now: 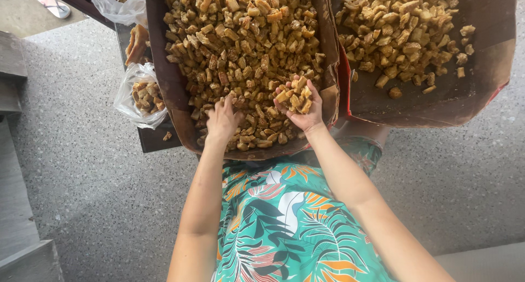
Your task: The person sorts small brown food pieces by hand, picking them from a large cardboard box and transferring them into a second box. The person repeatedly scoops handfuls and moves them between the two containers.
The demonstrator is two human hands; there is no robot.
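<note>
Fried snack pieces (240, 36): golden-brown, chunky, irregular short sticks and cubes, crusty surface, heaped loose in a brown cardboard box (164, 69) directly ahead of the torso. Right hand (301, 110) palm up, fingers cupped around a small heap of the pieces, raised just above the pile near the box's right wall. Left hand (221, 121) palm down, fingers spread and dug into the pile at the box's near edge. Second cardboard box (481, 58) just beside on the right, walls touching, thinner scattered layer of the same pieces, bare brown bottom showing toward its near side. Left of the main box: clear plastic bag (139, 93) partly filled with pieces, sitting on a dark surface (156, 140); another bag (115, 3) further up, also with pieces; one loose piece (167, 135) beside the nearer bag. Speckled grey floor (82, 178) all around. Sandal (53, 3) at top left corner, well apart. Green leaf-print garment (284, 222) below the box.
</note>
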